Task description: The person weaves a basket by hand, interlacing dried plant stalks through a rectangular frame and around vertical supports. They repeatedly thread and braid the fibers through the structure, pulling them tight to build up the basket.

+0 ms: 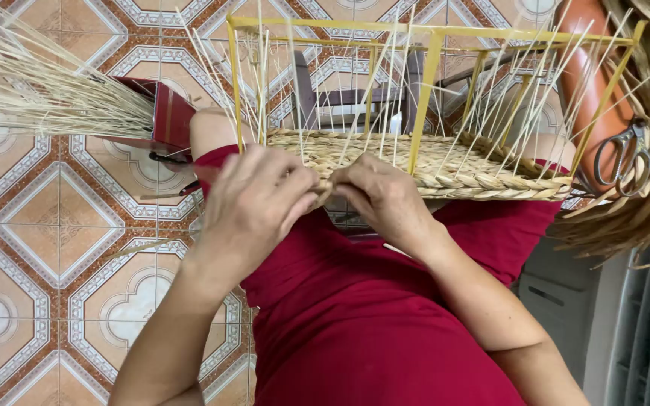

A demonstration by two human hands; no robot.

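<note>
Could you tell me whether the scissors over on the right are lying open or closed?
Closed, as far as shows: the scissors lie on straw fibres with both handle loops side by side; their blades are hidden.

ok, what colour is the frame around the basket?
Yellow. The frame shows best in the head view, above the tan woven basket.

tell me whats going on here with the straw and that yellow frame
A person in red clothing is weaving a basket by hand. Both hands, the left hand and the right hand, pinch the twisted straw braid at the near edge of the woven band. That band wraps a yellow frame resting on the lap, with thin pale stakes standing up through it. Only a few rows are woven. Scissors lie to the right, and a bundle of loose straw sits to the left over the tiled floor.
</note>
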